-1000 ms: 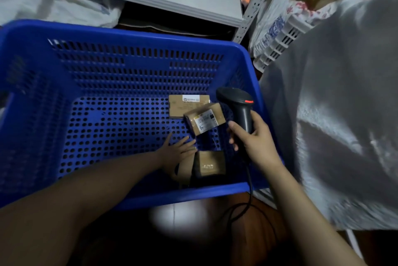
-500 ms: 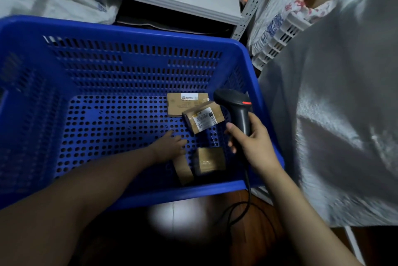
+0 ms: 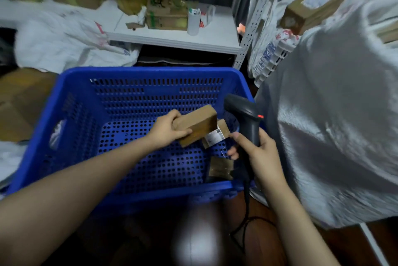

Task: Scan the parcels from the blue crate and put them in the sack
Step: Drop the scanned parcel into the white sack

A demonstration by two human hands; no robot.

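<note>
My left grip [image 3: 170, 128] pinches the parcel [image 3: 197, 125] endwise (stiff, light, I'd judge); right grip [image 3: 258, 153] clasps the scanner [image 3: 243, 112].

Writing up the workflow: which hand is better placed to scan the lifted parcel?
Right. The right hand grips the scanner beside the parcel; the left hand holds that parcel over the blue crate.

Inside the crate [image 3: 150, 71] one parcel [image 3: 215, 136] lies by the right wall, another parcel [image 3: 220, 167] in the near right corner; the sack [image 3: 333, 125] stands right of it, a shelf [image 3: 172, 38] behind.
</note>
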